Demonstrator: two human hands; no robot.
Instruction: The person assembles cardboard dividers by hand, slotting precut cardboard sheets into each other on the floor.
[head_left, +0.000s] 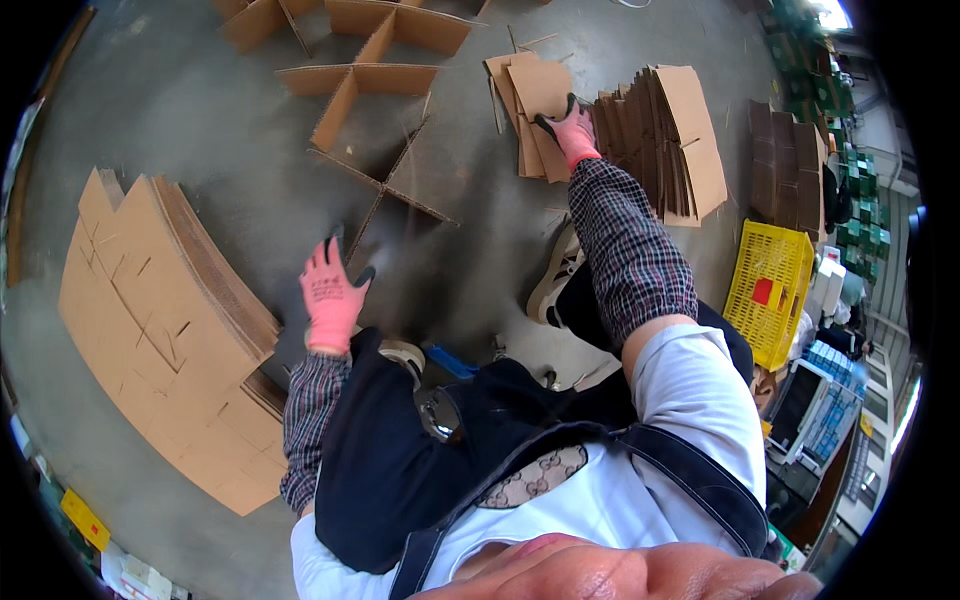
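My left hand (333,298), in a pink glove with dark fingertips, hangs with fingers spread and nothing in it, right of a large stack of slotted cardboard sheets (160,320). My right hand (572,132), gloved the same way, reaches forward over a small pile of cardboard strips (541,95). Its thumb and forefinger are apart at the pile's right edge; the other fingers are partly hidden. Beside it on the right leans a row of upright cardboard strips (690,140). Ahead of my left hand, a cross-shaped cardboard divider (383,186) stands on the floor.
More interlocked cardboard dividers (355,78) stand at the far side of the grey floor. At the right are a yellow plastic crate (768,290) and brown cardboard stacks (787,170). A blue object (450,362) lies by my feet.
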